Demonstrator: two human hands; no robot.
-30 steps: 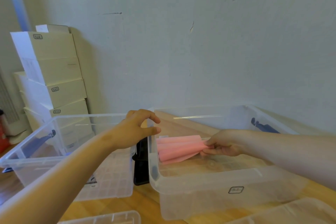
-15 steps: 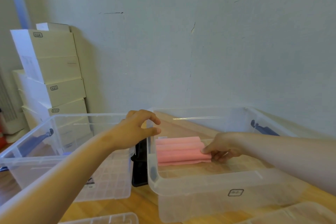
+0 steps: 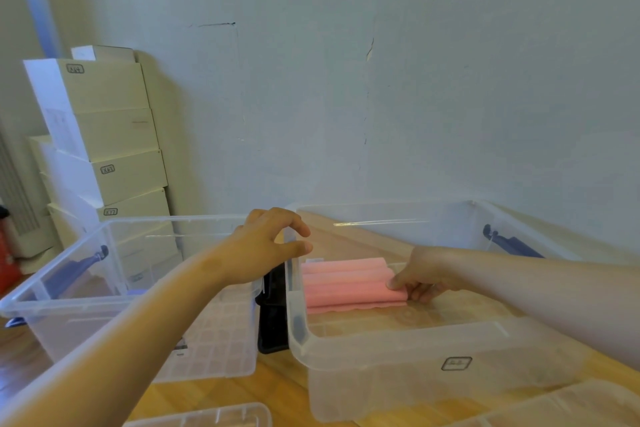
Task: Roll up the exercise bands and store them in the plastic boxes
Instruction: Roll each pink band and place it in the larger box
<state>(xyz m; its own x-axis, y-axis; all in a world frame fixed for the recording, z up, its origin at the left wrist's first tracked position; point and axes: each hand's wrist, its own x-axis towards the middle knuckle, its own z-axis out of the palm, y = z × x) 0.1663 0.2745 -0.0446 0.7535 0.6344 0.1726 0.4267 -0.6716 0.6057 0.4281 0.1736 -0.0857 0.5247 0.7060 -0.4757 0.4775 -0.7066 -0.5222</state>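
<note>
A folded pink exercise band (image 3: pixel 346 282) lies on the floor of the right clear plastic box (image 3: pixel 398 350), against its left wall. My right hand (image 3: pixel 420 276) reaches into that box and pinches the band's right end, fingers curled under it. My left hand (image 3: pixel 263 246) hovers over the gap between the two boxes, thumb and fingers loosely curled near the right box's left rim, holding nothing. A second clear plastic box (image 3: pixel 104 295) stands to the left.
A black object (image 3: pixel 273 315) stands between the two boxes. Clear lids lie at the bottom edge (image 3: pixel 214 418) and bottom right (image 3: pixel 561 406) on the wooden table. Stacked cardboard boxes (image 3: pixel 107 135) stand against the wall at the left.
My right hand has lowered the pink band from a tilted, lifted pose to lie flat on the box floor. My left hand has stayed in place.
</note>
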